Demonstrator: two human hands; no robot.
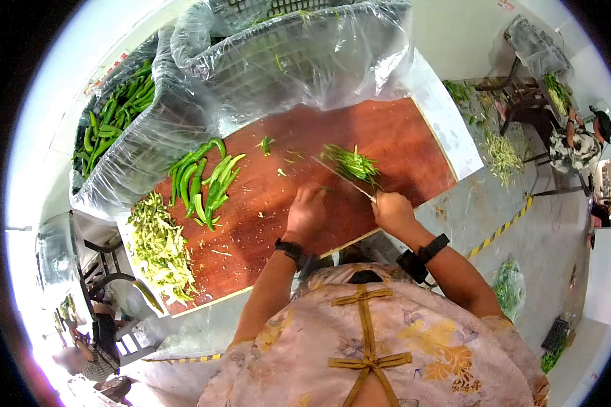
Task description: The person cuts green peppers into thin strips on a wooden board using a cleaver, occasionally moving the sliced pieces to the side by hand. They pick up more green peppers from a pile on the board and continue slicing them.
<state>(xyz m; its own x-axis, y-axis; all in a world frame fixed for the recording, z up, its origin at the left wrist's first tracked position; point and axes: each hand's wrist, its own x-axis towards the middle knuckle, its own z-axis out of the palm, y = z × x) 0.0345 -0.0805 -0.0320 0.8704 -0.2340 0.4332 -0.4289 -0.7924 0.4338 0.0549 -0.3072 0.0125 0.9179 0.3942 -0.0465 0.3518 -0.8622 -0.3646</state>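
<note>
My right hand (394,212) is wrapped around the handle of a knife (346,180), its thin blade slanting up and left along the near edge of a bundle of green strips (352,163). To the left, my left hand (307,213) rests low over the reddish-brown board (400,129) with its fingers curled in; whatever they may hold is hidden. Several whole green chili peppers (200,178) lie on the board farther left. A small green scrap (265,145) and pale bits are scattered between the peppers and the bundle.
A heap of pale green trimmings (157,251) covers the board's left end. Plastic-lined crates (305,61) stand along the far edge; the left one holds many green peppers (119,112). Other people (576,146) sit at both sides. A plastic bag of greens (508,287) lies on the floor.
</note>
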